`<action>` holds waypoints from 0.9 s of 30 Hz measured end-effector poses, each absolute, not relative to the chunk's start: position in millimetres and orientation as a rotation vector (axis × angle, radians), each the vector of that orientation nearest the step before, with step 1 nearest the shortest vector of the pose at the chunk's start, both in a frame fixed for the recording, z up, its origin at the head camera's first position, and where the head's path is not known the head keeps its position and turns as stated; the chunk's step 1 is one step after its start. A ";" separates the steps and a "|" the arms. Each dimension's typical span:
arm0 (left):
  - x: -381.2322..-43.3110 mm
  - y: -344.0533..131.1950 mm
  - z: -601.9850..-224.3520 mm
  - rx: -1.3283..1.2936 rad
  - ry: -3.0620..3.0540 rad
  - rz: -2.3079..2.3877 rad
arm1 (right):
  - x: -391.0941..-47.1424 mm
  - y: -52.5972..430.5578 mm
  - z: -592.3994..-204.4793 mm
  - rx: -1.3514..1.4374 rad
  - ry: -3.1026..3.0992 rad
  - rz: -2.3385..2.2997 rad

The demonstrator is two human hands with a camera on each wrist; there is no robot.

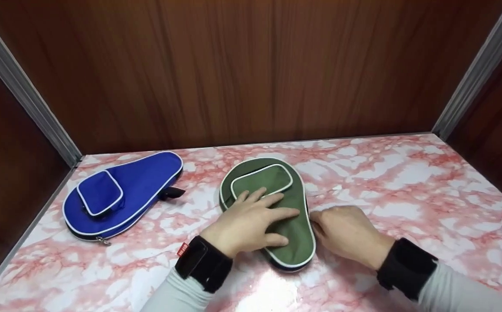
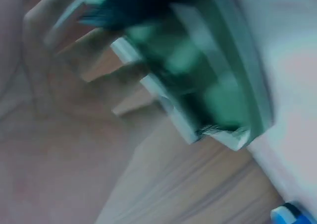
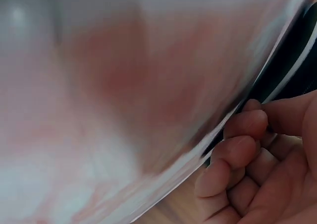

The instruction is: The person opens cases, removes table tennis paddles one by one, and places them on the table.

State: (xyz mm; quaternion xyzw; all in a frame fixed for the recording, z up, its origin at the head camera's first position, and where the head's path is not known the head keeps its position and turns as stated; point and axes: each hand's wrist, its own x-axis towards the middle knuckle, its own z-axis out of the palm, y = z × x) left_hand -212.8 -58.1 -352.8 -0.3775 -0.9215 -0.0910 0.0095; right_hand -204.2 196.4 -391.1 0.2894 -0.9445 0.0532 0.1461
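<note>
A green table tennis bat case (image 1: 292, 232) with white piping and a small front pocket (image 1: 262, 180) lies on the table, narrow end toward me. My left hand (image 1: 253, 221) rests on its front with the fingers spread, just below the pocket. At the case's right edge, my right hand (image 1: 344, 232) has curled fingers. The right wrist view shows its thumb and forefinger pinched together right at the dark side band (image 3: 285, 68). What lies between these fingertips is hidden, so I cannot tell whether it is a zip pull. Motion blurs the left wrist view.
To the left lies a blue table tennis bat case (image 1: 140, 180) with white piping, a black strap (image 1: 172, 193) and a zip pull (image 1: 102, 241). The table (image 1: 385, 186) has a red and white marbled top. Brown wood-look panels (image 1: 251, 69) stand behind and at both sides.
</note>
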 end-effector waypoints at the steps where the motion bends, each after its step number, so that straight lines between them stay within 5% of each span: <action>1: -215.6 -58.1 -356.1 -1.175 -2.883 -0.311 | -207.4 197.7 -390.8 0.824 -2.729 0.162; 27: -218.7 -52.9 -365.6 -1.039 -2.889 -0.292 | -195.3 211.0 -385.2 0.938 -2.727 0.087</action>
